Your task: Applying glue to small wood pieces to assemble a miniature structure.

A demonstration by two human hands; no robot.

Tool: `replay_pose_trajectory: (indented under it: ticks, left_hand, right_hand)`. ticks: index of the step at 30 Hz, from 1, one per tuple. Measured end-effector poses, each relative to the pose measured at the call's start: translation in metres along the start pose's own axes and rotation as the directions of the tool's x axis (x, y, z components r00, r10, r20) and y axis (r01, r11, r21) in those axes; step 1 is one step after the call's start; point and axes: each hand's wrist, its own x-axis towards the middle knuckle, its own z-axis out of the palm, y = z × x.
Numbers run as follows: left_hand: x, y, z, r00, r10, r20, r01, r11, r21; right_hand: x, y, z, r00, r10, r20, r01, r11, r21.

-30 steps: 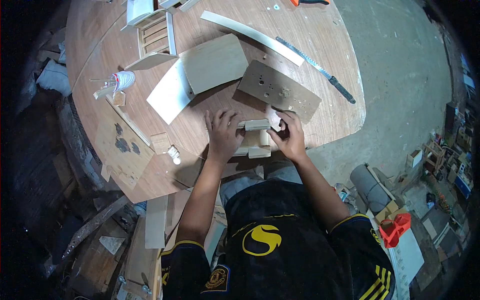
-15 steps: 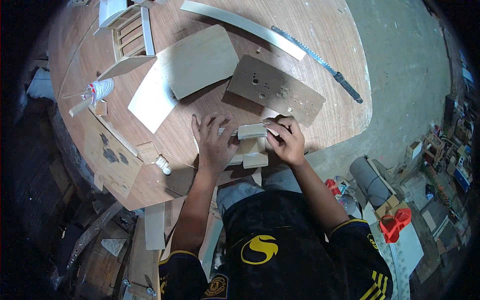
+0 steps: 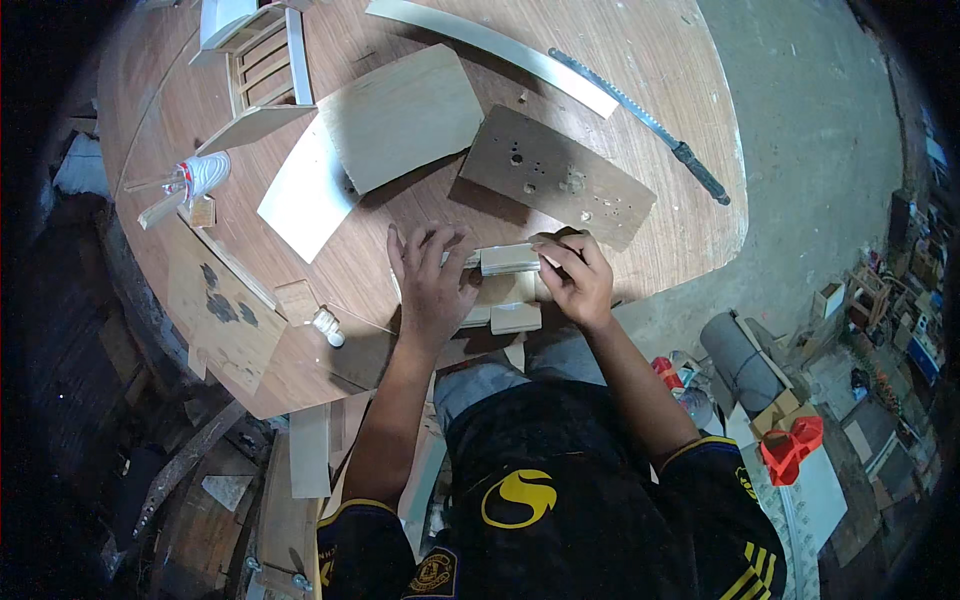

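Observation:
At the near edge of the round table, a small pale wooden block (image 3: pixel 510 260) lies across a light wooden piece (image 3: pixel 505 290). My right hand (image 3: pixel 580 278) pinches the block's right end between thumb and fingers. Spread fingers of my left hand (image 3: pixel 432 275) rest over the left end of the wooden pieces, with the thumb beside the block; what lies under the palm is hidden. Another short wooden block (image 3: pixel 516 319) sits on the side closest to my body. Just beyond my hands is a brown wooden board (image 3: pixel 555 180) with holes and chips in its face.
Farther back lie a pale board (image 3: pixel 405 120), a white sheet (image 3: pixel 305 200), a curved strip (image 3: pixel 490 50) and a saw (image 3: pixel 640 120). A small slatted wooden frame (image 3: pixel 265 70) stands far left, above a white cup (image 3: pixel 207 175) of sticks. A small white bottle (image 3: pixel 327 327) is left of my forearm.

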Motion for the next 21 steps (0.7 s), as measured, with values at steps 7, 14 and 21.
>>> replay_pose_trajectory:
  ticks: [7,14,21]
  left_hand:
    - [-0.0013,0.0004,0.0008,1.0,-0.002,0.006,0.002,1.0,0.009]
    - [-0.0011,0.0002,-0.0001,1.0,0.007,0.005,-0.007,0.999,0.051]
    - [0.0002,0.0012,-0.0015,1.0,0.017,0.01,-0.017,0.998,0.067]
  right_hand:
    - [-0.0009,-0.0011,0.0009,1.0,0.015,0.002,-0.015,1.0,-0.013]
    - [-0.0018,-0.0033,0.0,0.999,0.039,0.006,-0.039,0.999,-0.007]
    - [-0.0004,-0.002,-0.0007,1.0,0.006,0.0,-0.006,1.0,-0.025]
